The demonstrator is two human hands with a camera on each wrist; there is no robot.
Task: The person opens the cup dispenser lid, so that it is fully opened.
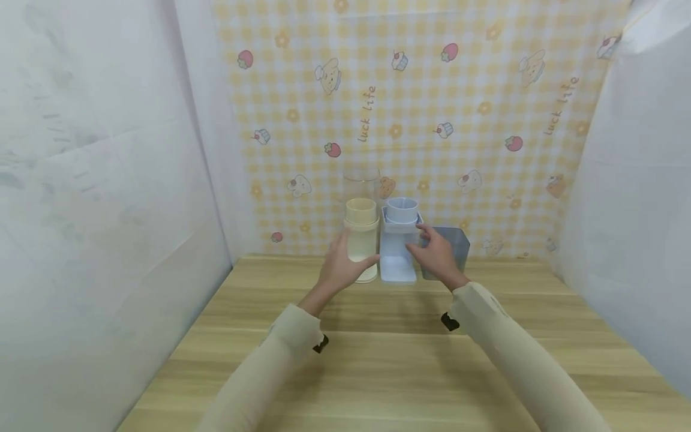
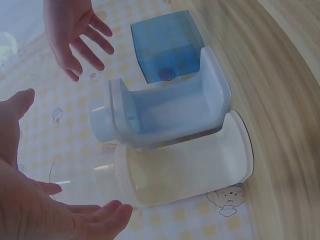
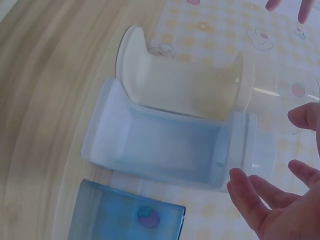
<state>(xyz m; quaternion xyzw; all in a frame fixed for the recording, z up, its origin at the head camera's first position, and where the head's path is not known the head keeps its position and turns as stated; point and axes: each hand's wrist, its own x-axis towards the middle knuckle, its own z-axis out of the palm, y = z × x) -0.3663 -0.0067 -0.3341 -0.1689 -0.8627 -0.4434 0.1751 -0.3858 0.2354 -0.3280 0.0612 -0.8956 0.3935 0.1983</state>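
Observation:
A cream stand (image 1: 361, 246) with a round top and a clear cylinder (image 1: 360, 183) above it stands beside a pale blue stand (image 1: 398, 264). My left hand (image 1: 340, 264) is at the cream stand's left front, fingers apart and thumb extended across its front; contact is unclear. By the blue stand's upper right is my right hand (image 1: 436, 255), its fingers spread and slightly bent. In the right wrist view, those fingertips (image 3: 240, 182) lie near the blue stand's top (image 3: 242, 145). Neither hand grips anything.
A translucent dark blue box (image 1: 460, 247) stands right of the blue stand, partly behind my right hand. The wooden tabletop (image 1: 378, 372) meets a yellow checked cloth (image 1: 421, 108) at the back. White sheets (image 1: 108, 180) hang on both sides.

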